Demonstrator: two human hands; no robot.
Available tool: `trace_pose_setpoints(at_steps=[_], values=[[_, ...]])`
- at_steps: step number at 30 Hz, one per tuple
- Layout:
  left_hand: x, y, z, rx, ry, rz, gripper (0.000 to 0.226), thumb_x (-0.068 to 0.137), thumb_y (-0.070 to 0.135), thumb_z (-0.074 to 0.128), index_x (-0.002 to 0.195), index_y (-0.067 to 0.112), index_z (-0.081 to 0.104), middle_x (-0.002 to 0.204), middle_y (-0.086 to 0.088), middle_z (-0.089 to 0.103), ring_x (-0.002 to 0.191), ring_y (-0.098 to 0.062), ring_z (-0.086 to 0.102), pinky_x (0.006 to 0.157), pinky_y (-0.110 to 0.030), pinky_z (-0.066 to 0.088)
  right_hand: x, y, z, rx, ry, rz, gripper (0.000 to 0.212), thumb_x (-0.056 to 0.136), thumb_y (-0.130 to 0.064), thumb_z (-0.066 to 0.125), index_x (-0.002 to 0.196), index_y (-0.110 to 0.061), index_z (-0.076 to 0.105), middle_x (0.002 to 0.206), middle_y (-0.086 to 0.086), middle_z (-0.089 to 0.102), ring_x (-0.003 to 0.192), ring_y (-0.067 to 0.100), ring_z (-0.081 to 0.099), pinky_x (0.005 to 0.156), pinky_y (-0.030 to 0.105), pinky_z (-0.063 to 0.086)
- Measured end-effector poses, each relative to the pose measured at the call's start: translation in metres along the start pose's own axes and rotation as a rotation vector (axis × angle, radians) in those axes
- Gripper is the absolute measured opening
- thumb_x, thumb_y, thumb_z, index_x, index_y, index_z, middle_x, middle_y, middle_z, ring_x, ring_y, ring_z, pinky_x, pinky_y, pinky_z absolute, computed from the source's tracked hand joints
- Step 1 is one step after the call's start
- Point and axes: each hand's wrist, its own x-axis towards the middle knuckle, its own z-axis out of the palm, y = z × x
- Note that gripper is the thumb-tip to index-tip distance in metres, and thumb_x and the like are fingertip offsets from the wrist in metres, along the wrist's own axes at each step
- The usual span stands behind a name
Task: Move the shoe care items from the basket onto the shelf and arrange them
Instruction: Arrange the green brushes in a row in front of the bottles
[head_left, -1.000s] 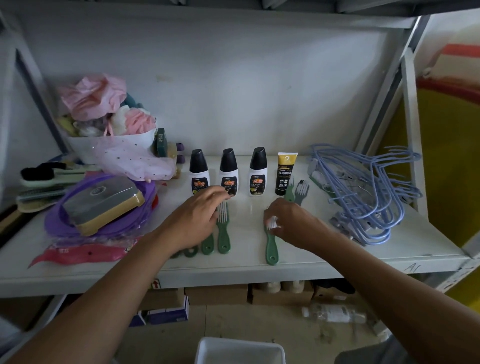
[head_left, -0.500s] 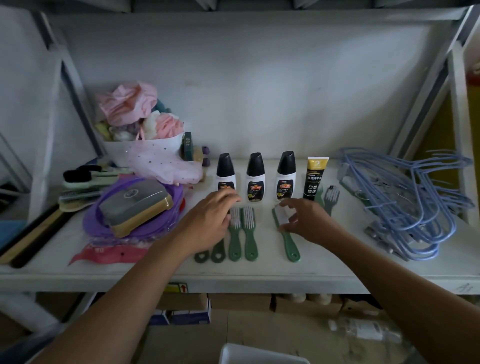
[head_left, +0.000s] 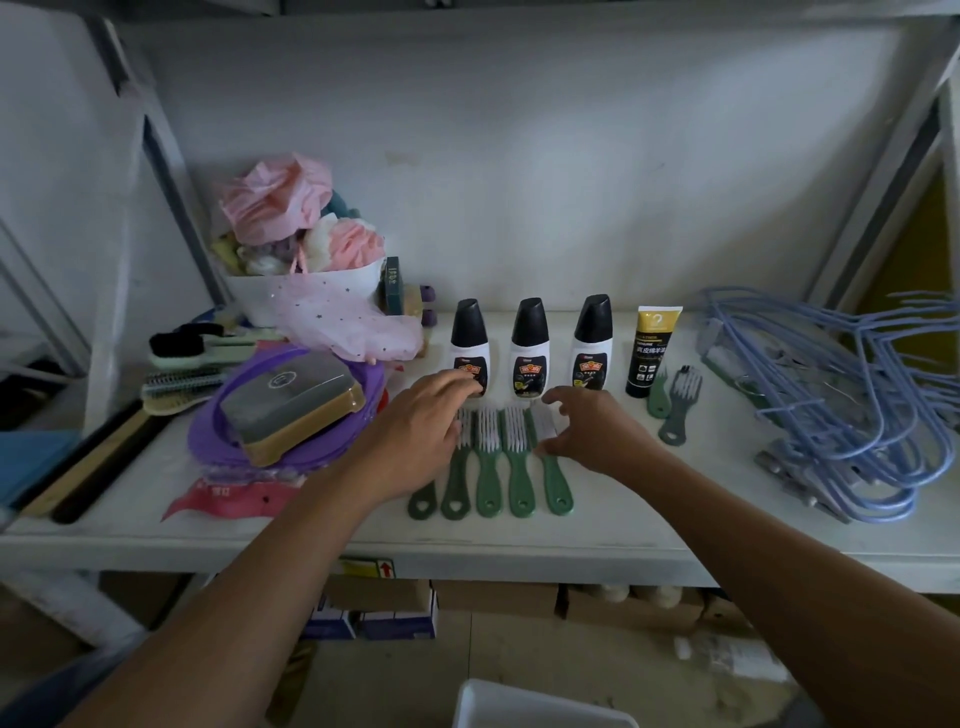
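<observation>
Several green shoe brushes (head_left: 489, 486) with white bristles lie side by side on the white shelf (head_left: 649, 499). My left hand (head_left: 415, 436) rests flat on the heads of the leftmost ones, fingers straight. My right hand (head_left: 592, 431) pinches the head of the rightmost brush (head_left: 556, 480) between thumb and fingers. Behind them stand three white polish bottles (head_left: 530, 345) with black caps and a black-and-yellow tube (head_left: 652, 351). Two smaller green brushes (head_left: 675, 410) lie to the right of my hand. The white basket (head_left: 519, 706) shows at the bottom edge.
A tangle of blue hangers (head_left: 841, 415) fills the shelf's right end. On the left are a purple lid with a boxed brush (head_left: 291, 405), a white tub of pink sponges (head_left: 306, 291), more brushes (head_left: 182, 364) and a red packet (head_left: 228, 491). Boxes sit under the shelf.
My right hand has slid the loose green brush left until it lies beside the others in the row. My left hand has stayed on the row's left end.
</observation>
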Motion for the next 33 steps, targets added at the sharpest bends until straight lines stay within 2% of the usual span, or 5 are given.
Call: trace_pose_setpoints(at_steps=[16,22,25,29,33], values=[[0.009,0.022,0.005,-0.05,-0.034,0.011,0.066,0.1,0.015,0.053,0.157,0.023,0.02,0.164,0.003,0.025,0.148,-0.016,0.028,0.117,-0.034,0.027,-0.01,0.023,-0.021,-0.009,-0.027,0.068,0.073,0.071,-0.044,0.086,0.134,-0.025,0.055,0.12,0.0,0.065,0.098,0.013,0.065,0.089,0.03,0.054],[0.021,0.039,0.02,-0.031,-0.076,0.065,0.069,0.101,0.017,0.05,0.16,0.022,0.014,0.166,0.004,0.021,0.151,-0.012,0.021,0.121,-0.03,0.02,-0.023,0.06,-0.046,-0.289,0.065,0.142,0.043,0.088,-0.032,0.071,0.127,-0.018,0.06,0.123,0.006,0.064,0.108,0.022,0.062,0.092,0.035,0.052],[0.025,0.049,0.025,-0.04,-0.078,0.092,0.067,0.101,0.017,0.051,0.159,0.022,0.017,0.164,0.005,0.025,0.148,-0.013,0.026,0.121,-0.034,0.026,-0.029,0.076,-0.052,-0.361,0.036,0.205,0.021,0.092,-0.02,0.059,0.112,-0.016,0.066,0.112,0.01,0.066,0.095,0.023,0.061,0.083,0.033,0.053],[0.031,0.057,0.032,-0.033,-0.098,0.116,0.066,0.1,0.019,0.053,0.157,0.024,0.02,0.163,0.003,0.028,0.147,-0.015,0.029,0.12,-0.041,0.03,-0.031,0.087,-0.056,-0.415,0.01,0.18,0.017,0.094,-0.016,0.055,0.102,-0.02,0.069,0.105,0.007,0.066,0.089,0.021,0.062,0.084,0.037,0.056],[0.035,0.063,0.037,-0.031,-0.092,0.13,0.065,0.1,0.016,0.051,0.157,0.022,0.021,0.163,0.003,0.027,0.147,-0.016,0.03,0.119,-0.034,0.028,-0.036,0.086,-0.061,-0.442,-0.028,0.143,0.023,0.092,-0.007,0.057,0.106,-0.02,0.069,0.11,0.008,0.066,0.094,0.021,0.063,0.085,0.032,0.055]])
